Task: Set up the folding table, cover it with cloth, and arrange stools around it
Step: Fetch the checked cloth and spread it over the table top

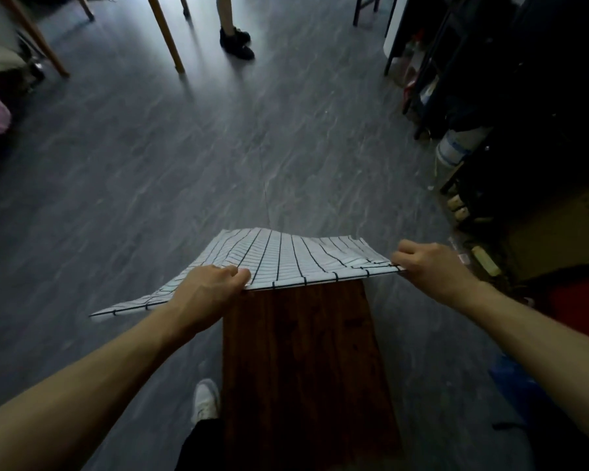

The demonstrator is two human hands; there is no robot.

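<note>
A dark brown wooden folding table point(303, 362) stands right in front of me, its top running away from my body. A white cloth with thin black grid lines point(286, 256) billows over the table's far end, held up in the air. My left hand point(204, 294) grips the cloth's near edge at the left. My right hand point(429, 266) pinches the same edge at its right corner. A loose corner of the cloth hangs out past the table's left side. No stool can be made out for certain.
Grey wood-look floor point(184, 171) spreads ahead. Wooden furniture legs point(165, 32) and another person's feet in black shoes point(237, 42) stand at the back. Dark shelving with clutter point(490, 107) lines the right. A red object point(578, 307) and a blue one point(517, 385) sit near my right arm.
</note>
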